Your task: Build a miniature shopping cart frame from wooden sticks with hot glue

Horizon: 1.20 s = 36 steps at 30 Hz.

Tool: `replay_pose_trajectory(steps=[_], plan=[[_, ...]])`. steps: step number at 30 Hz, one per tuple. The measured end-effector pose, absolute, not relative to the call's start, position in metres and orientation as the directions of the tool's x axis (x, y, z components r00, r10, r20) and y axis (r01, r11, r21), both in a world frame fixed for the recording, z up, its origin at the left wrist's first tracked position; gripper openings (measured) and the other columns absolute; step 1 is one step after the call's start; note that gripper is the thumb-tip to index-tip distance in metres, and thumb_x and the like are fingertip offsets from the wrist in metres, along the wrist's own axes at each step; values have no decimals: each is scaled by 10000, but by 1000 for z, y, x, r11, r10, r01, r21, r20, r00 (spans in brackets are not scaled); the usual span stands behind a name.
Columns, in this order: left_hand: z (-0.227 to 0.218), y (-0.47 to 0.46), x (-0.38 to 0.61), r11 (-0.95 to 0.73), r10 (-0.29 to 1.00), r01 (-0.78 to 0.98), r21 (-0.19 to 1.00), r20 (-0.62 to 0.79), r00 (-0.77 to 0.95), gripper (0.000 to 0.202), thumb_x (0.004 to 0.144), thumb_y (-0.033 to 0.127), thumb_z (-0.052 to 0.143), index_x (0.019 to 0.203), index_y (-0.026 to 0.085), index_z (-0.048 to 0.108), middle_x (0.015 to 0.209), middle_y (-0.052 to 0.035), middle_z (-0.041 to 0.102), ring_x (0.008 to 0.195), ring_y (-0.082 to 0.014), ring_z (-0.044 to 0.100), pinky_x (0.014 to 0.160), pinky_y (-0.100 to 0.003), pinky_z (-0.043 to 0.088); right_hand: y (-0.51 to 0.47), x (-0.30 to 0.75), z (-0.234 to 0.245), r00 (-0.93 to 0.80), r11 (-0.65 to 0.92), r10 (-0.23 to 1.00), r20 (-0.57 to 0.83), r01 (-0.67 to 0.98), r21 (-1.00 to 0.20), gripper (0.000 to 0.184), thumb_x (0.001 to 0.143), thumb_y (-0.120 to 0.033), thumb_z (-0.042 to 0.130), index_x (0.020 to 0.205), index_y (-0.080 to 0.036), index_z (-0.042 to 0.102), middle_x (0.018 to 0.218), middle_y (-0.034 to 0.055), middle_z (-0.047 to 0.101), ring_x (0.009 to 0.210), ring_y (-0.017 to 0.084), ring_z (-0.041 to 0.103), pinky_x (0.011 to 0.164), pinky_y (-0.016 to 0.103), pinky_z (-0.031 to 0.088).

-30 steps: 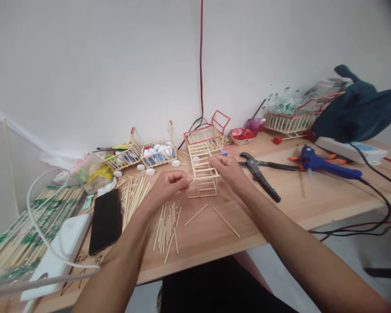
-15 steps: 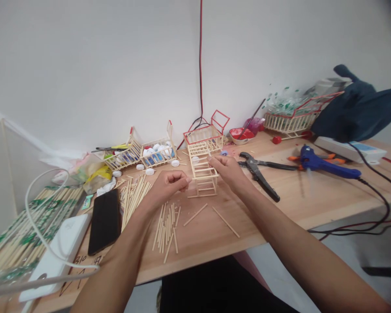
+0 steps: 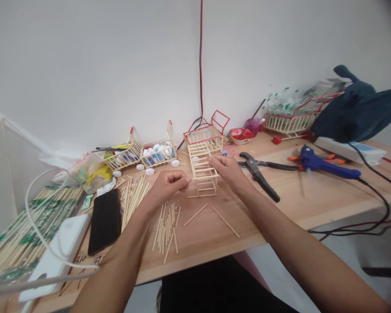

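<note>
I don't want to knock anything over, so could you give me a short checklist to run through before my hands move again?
1. Stick frame standing on the table: ok.
2. Left hand and right hand both at the frame: ok, one on either side.
3. Firm grip on the frame: cannot tell; the fingertips are too small to judge.
4. Space in front of the frame free of strays: not ok, two single sticks lie there.
5. Blue glue gun away from both hands: ok, off to the right.
6. Glue gun hot: cannot tell.
</note>
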<state>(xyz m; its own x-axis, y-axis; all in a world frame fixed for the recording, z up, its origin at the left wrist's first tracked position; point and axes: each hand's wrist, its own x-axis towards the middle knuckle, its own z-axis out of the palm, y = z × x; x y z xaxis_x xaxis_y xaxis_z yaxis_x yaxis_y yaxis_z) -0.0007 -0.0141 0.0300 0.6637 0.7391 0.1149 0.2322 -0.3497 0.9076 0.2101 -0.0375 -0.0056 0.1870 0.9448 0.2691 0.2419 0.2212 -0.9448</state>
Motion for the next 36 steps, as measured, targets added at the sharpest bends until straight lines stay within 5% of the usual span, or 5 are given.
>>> replay_pose_trajectory(steps=[16,20,23,30,36], plan=[[26,-13,-2,-280,756,173,944,105,646,392,857,437,573,609,134,594,601,-2,544,612,-103,485,636,-240,365,-37,210,-6,194,223,942,273,244,-944,431,811,-523,507,567,-212,336,547,-50,311,533,94,292,525,260,228],[18,-6,-3,-145,837,8,989,118,534,428,880,510,513,719,134,640,593,0,538,591,-103,495,609,-229,384,-38,210,-5,199,225,941,275,239,-945,432,814,-517,501,565,-216,318,543,-52,285,527,94,270,516,262,211],[9,2,-3,-139,903,24,990,117,414,301,800,428,656,779,128,668,621,8,563,564,-77,479,555,-198,361,-38,210,-4,197,227,942,272,226,-947,430,810,-506,502,563,-218,300,543,-55,263,522,91,254,511,261,197],[-3,22,3,90,925,89,992,-116,362,250,687,230,749,888,100,677,790,-63,683,571,-94,581,537,-213,450,-37,211,-6,185,217,949,255,202,-955,405,805,-495,499,572,-216,321,538,-59,296,507,86,276,505,255,206],[5,38,15,330,850,92,940,-338,403,191,726,71,694,894,98,608,729,-61,685,582,-115,635,556,-224,499,-37,211,-7,166,234,949,267,197,-952,421,814,-509,494,559,-213,337,525,-57,319,507,91,301,505,253,219]])
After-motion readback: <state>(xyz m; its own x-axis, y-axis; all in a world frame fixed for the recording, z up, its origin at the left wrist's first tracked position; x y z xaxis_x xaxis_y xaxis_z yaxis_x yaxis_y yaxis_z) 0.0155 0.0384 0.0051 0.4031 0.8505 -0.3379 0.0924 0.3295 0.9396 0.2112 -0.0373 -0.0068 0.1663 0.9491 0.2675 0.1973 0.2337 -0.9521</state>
